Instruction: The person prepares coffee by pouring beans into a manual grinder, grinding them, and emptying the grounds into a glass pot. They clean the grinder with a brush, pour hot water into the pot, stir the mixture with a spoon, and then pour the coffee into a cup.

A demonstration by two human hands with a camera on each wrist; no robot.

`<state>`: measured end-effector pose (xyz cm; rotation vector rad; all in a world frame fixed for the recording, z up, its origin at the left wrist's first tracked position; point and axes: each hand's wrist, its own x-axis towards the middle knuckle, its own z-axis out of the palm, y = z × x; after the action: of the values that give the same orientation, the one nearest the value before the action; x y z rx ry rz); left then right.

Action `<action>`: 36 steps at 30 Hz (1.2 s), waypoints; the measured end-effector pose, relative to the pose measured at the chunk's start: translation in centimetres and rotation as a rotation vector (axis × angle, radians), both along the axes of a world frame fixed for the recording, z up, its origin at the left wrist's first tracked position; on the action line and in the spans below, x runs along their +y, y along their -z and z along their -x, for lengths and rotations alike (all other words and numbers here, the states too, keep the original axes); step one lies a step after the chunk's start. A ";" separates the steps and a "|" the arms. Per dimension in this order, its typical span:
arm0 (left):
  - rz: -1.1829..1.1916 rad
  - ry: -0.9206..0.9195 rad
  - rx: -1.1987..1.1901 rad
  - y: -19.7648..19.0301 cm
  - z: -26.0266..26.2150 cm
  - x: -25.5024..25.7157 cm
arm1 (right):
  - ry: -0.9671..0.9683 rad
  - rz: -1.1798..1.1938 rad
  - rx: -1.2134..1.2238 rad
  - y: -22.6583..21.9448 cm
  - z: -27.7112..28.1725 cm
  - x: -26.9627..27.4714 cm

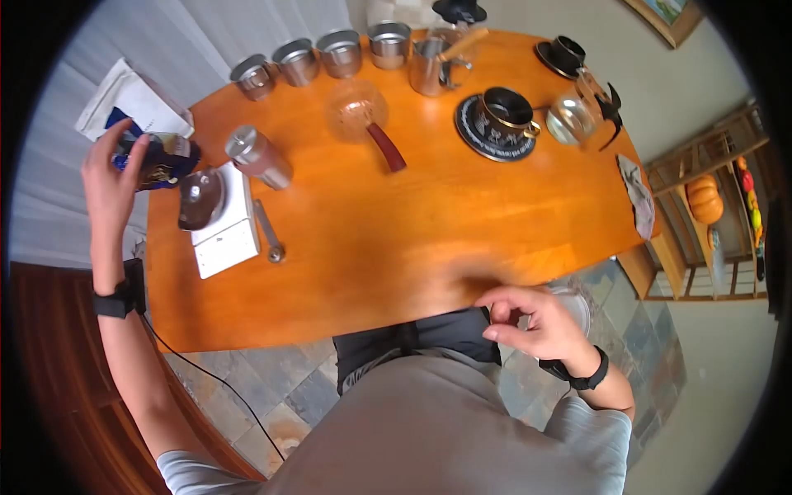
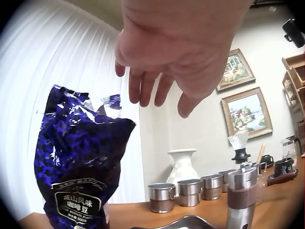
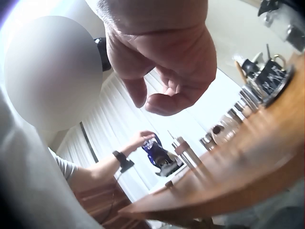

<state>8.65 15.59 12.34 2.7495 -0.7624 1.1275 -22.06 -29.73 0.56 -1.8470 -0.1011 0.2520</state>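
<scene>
My left hand [image 1: 114, 177] is beside and over a dark blue foil bag of coffee beans [image 2: 81, 162] at the table's left end. In the left wrist view its fingers hang relaxed, apart from the upright bag, whose top is crumpled. Near the bag, a dark glossy dish [image 1: 200, 200] sits on a white kitchen scale [image 1: 224, 250]. A metal coffee grinder [image 1: 262, 158] with a brown band stands beside them, and a measuring spoon [image 1: 269, 233] lies to the scale's right. My right hand [image 1: 540, 326] hovers loosely curled by the front edge, holding nothing.
Several metal cups [image 1: 340, 54] line the back edge. A glass dripper with a red-brown handle [image 1: 386, 148] lies mid-table. On the right are a black cup [image 1: 505, 111] on its saucer, a glass pot [image 1: 569, 120] and a cloth [image 1: 635, 195]. A white bag [image 1: 136, 97] stands behind the blue one.
</scene>
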 end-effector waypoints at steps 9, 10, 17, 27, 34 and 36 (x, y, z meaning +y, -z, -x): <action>-0.033 0.131 -0.003 1.4 7.3 -5.0 | 0.181 0.487 0.109 18.0 10.3 -3.9; -0.028 0.131 -0.006 1.5 8.3 -5.6 | 0.124 0.575 0.084 20.3 12.4 -4.7; 0.030 0.355 0.182 4.1 13.7 -9.2 | 0.172 0.537 0.050 22.7 15.9 -2.0; 0.114 0.442 0.307 7.5 14.8 -12.1 | 0.051 0.512 -0.131 20.1 16.4 -0.6; 0.116 0.504 0.418 9.0 15.5 -13.4 | 0.341 0.722 -0.090 19.7 17.5 3.8; 0.099 0.483 0.430 8.9 15.4 -13.4 | 0.320 0.731 -0.057 20.3 17.3 3.8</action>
<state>-6.78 2.18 3.43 2.3953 -1.1685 0.4480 -39.37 -25.94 -19.79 -2.5563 0.2829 0.0017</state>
